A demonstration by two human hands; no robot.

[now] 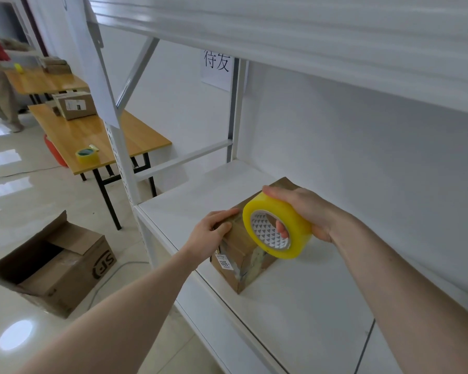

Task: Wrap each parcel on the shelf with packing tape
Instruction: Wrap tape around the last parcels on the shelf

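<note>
We have one small cardboard parcel (pixel 238 263) standing on the white metal shelf (pixel 295 306), near its front edge, at about five o'clock of the view. Our left hand (pixel 214 233) lies on the parcel's near top corner at nine o'clock of it, fingers curled over the edge and pressing it down. Our right hand (pixel 305 211) grips the roll of packing tape (pixel 276 225), thumb over the outer rim and fingers hooked through the core, so it is closed round the roll. The roll hangs just above the parcel's top, at two o'clock of the left hand, its open face turned toward us.

The relation that matters, as we judge it: the parcel's long axis runs away from us toward one o'clock, and the roll sits over the middle of that line, so the next pull would likely run along or across the top while the left hand pins the box. We cannot tell where the tape's free end is.

The parcel is brown corrugated board, boxy, already glossy with clear strips and bearing a white label (pixel 224 261) on its near face. The tape is translucent yellow and smooth, wound on a patterned white core.
</note>
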